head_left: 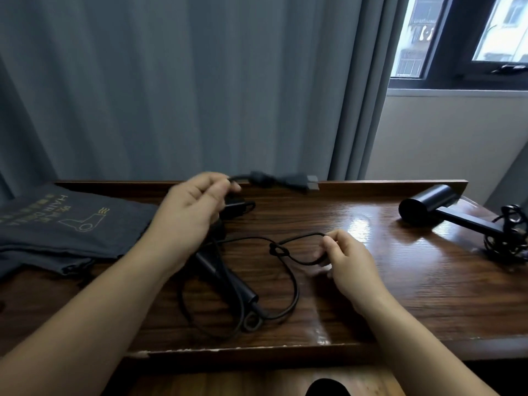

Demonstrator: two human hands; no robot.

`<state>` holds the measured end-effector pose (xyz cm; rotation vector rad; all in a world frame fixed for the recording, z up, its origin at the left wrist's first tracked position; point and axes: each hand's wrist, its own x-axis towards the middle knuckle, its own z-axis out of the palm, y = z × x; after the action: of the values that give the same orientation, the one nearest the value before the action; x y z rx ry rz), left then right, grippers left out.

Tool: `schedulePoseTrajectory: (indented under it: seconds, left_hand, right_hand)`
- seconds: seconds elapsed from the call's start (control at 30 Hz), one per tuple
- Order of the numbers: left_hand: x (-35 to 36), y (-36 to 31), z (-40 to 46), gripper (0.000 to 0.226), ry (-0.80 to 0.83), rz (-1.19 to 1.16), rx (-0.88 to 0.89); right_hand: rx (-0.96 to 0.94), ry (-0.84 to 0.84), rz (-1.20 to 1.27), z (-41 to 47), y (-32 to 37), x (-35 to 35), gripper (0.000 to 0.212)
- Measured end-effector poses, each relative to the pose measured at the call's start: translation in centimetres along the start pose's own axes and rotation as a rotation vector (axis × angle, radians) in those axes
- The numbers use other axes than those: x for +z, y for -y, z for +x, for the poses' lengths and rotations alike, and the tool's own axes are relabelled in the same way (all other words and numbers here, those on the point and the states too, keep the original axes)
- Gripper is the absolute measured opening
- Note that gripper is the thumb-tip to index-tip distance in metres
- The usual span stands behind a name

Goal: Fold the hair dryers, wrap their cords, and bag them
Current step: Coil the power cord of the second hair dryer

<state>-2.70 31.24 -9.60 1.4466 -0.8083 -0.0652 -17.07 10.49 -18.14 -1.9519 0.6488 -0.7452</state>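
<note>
Nearest on the wooden table [400, 295], a black hair dryer [225, 277] lies flat, its handle running from the near right up toward the far left, where its head is hidden under the left hand. Its cord [291, 298] leaves the handle's near end in a small curl and sprawls in loose loops over the table, with a knot [277, 250] tied in it between the two hands.

The right hand [347, 261] pinches a loop of cord just right of that knot, thumb and forefinger closed on it. The left hand [191, 210], farther off and to the left, grips the cord close to its plug [285, 181], which sticks out to the right above the far edge of the table.

The knot lies left of the right hand's pinch and nearer that hand than the left, so loosening it looks like the right hand's job, while the left holds the plug end free to draw back through the knot.

Folded dark bags [65, 227] printed with a dryer outline lie at the far left. A second hair dryer [428, 207] rests at the far right, unfolded, its cord bunched [511, 232] at the handle's end.
</note>
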Motion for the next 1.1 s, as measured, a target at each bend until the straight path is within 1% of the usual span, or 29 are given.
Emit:
schedulePoseTrajectory:
  seconds: [0.03, 0.07, 0.1, 0.13, 0.2, 0.27, 0.37, 0.43, 0.5, 0.53, 0.6, 0.67, 0.7, 0.73, 0.8, 0.83, 0.87, 0.9, 0.97, 1.0, 1.03, 1.1]
  left_hand:
    - [-0.1, -0.1, 0.6, 0.027, -0.067, -0.100, -0.063]
    - [-0.3, -0.2, 1.3, 0.029, -0.140, -0.167, -0.133]
    - [-0.4, -0.3, 1.9, 0.029, -0.206, -0.217, -0.202]
    - [-0.6, -0.3, 2.5, 0.029, -0.252, -0.254, -0.259]
    - [-0.9, 0.2, 3.5, 0.028, -0.289, -0.298, -0.323]
    - [-1.2, 1.3, 4.1, 0.027, -0.291, -0.281, -0.357]
    - [-1.4, 2.9, 4.3, 0.032, -0.238, -0.138, -0.393]
    - [-1.2, 3.5, 4.3, 0.037, -0.181, -0.011, -0.391]
    - [-1.0, 4.0, 4.1, 0.043, -0.118, 0.088, -0.375]
    - [-0.8, 4.0, 4.0, 0.045, -0.073, 0.154, -0.361]
    - [-0.3, 3.8, 3.7, 0.046, 0.049, 0.368, -0.327]
    - [0.4, 3.4, 3.2, 0.044, 0.167, 0.661, -0.252]
    - [0.8, 3.0, 2.7, 0.043, 0.186, 0.783, -0.155]
    - [1.2, 2.5, 2.0, 0.040, 0.182, 0.845, 0.001]
    - [1.9, 1.4, 0.4, 0.036, 0.164, 0.833, 0.382]
    - [2.2, 1.1, -0.4, 0.035, 0.183, 0.821, 0.522]
    - [2.3, 1.0, -1.0, 0.036, 0.238, 0.814, 0.615]
    - [2.3, 1.1, -1.5, 0.038, 0.320, 0.821, 0.647]
    - [2.5, 1.6, -2.0, 0.047, 0.431, 0.879, 0.597]
    - [2.5, 2.0, -2.0, 0.049, 0.439, 0.943, 0.604]
    - [2.6, 2.4, -1.9, 0.047, 0.440, 1.015, 0.648]
    - [2.7, 3.0, -2.0, 0.039, 0.438, 1.112, 0.737]
  right_hand:
    - [-0.033, 0.014, -0.031, 0.0, -0.1, -0.4, 0.021]
    - [-0.067, 0.041, -0.009, -0.1, -0.1, -0.7, 0.018]
    - [-0.102, 0.074, 0.045, -0.2, -0.2, -1.0, 0.019]
    - [-0.138, 0.106, 0.097, -0.4, -0.2, -1.2, 0.025]
    - [-0.207, 0.146, 0.148, -0.8, -0.3, -1.8, 0.036]
    - [-0.277, 0.144, 0.130, -1.0, -0.4, -2.4, 0.037]
    - [-0.352, 0.123, 0.173, -1.1, -0.4, -3.1, 0.042]
    - [-0.398, 0.092, 0.209, -1.2, 0.0, -3.2, 0.045]
    - [-0.420, 0.077, 0.267, -1.6, 0.6, -3.3, 0.044]
    - [-0.427, 0.073, 0.292, -1.7, 1.0, -3.3, 0.044]
    - [-0.442, 0.074, 0.307, -2.2, 2.2, -3.4, 0.043]
    - [-0.461, 0.068, 0.336, -2.3, 3.2, -3.5, 0.035]
    - [-0.474, 0.052, 0.345, -2.2, 3.6, -3.5, 0.029]
    - [-0.486, 0.036, 0.346, -2.1, 4.0, -3.4, 0.024]
    - [-0.492, 0.015, 0.347, -1.9, 4.5, -3.3, 0.017]
    - [-0.495, 0.011, 0.349, -1.9, 4.7, -3.3, 0.014]
    - [-0.505, 0.004, 0.343, -1.9, 4.9, -3.3, 0.013]
    - [-0.524, -0.004, 0.331, -1.9, 5.1, -3.4, 0.014]
    - [-0.565, -0.012, 0.312, -2.0, 5.3, -3.5, 0.015]
    - [-0.576, -0.013, 0.311, -2.1, 5.4, -3.4, 0.015]
    - [-0.580, -0.016, 0.319, -2.2, 5.5, -3.3, 0.015]
    - [-0.577, -0.039, 0.332, -2.3, 5.8, -2.9, 0.014]
